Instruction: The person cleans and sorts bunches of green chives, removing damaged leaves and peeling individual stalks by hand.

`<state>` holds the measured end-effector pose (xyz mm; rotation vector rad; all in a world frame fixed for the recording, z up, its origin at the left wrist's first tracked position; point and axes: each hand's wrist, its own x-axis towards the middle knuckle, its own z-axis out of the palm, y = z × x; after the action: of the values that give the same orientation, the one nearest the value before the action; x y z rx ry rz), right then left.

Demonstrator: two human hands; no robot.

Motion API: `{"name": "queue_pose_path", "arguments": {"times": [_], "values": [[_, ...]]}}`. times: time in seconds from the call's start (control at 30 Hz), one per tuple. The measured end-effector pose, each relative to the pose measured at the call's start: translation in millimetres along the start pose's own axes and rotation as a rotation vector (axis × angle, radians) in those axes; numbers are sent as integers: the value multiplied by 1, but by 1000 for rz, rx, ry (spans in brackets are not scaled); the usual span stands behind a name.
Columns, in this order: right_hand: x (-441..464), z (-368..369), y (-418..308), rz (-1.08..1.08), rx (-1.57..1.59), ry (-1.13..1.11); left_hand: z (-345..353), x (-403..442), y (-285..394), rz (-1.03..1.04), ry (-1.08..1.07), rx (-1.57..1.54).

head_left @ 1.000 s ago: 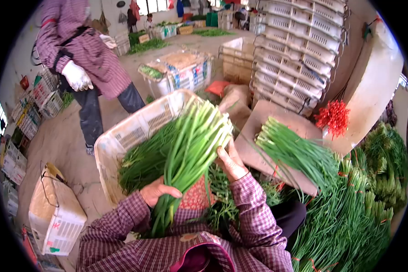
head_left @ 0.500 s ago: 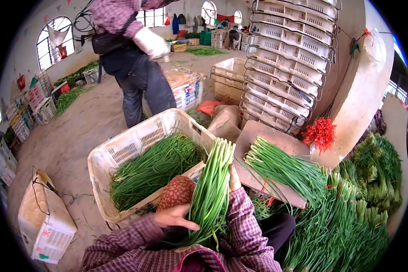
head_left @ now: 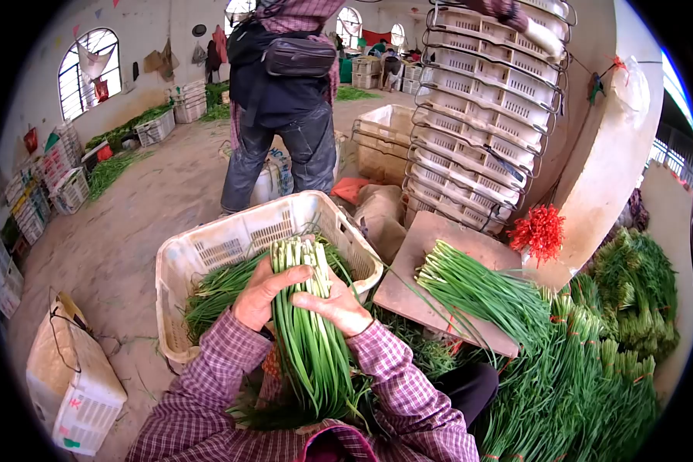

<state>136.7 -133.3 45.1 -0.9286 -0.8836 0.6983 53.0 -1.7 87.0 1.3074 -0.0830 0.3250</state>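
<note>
Both hands clasp an upright bundle of green stalks [head_left: 312, 339] near its pale ends, over the near edge of a white crate [head_left: 208, 242]. My left hand [head_left: 263, 292] wraps the bundle's left side, thumb across the front. From the right, my right hand [head_left: 337, 302] grips it, its thumb also across the stalks. More loose greens [head_left: 219, 286] lie in the crate behind. Another bundle [head_left: 477, 289] rests on a brown board [head_left: 408, 292] to the right.
Tied bundles [head_left: 562, 393] are piled at the right. Red ties [head_left: 539, 232] hang by a pillar. Stacked white crates [head_left: 481, 115] stand behind the board. A person [head_left: 285, 123] stands beyond my crate, one arm at the stack. Another crate [head_left: 81, 377] is at the left.
The bundle has moved left and now stands upright between both hands. My left hand has risen from its lower leaves to near the pale ends. The other person has moved right to the stack.
</note>
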Motion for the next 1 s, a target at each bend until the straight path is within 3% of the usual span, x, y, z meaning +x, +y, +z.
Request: {"name": "queue_pose_path", "arguments": {"times": [0.03, 0.27, 0.3, 0.5, 0.63, 0.73, 0.87, 1.0], "values": [[0, 3, 3, -75, -49, 6, 4, -3, 1, 9, 40, -9], [-8, -7, -1, -45, -210, 129, -6, -10, -17, 84, 82, 6], [-10, -5, -4, -17, -145, 141, -5, -12, -16, 3, 116, -130], [-17, -10, -9, 7, -162, 244, -1, -19, -15, -47, 212, -204], [-9, -8, -7, -86, -255, 318, 4, -18, -16, -30, 186, -177], [-2, 1, -8, -198, -336, 326, 18, -18, -17, 68, 171, 23], [-4, -7, -10, -176, -548, 409, 28, -20, -23, 36, 191, 136], [-18, -10, -23, -191, -635, 473, 32, -24, -30, 16, 251, 34]]}}
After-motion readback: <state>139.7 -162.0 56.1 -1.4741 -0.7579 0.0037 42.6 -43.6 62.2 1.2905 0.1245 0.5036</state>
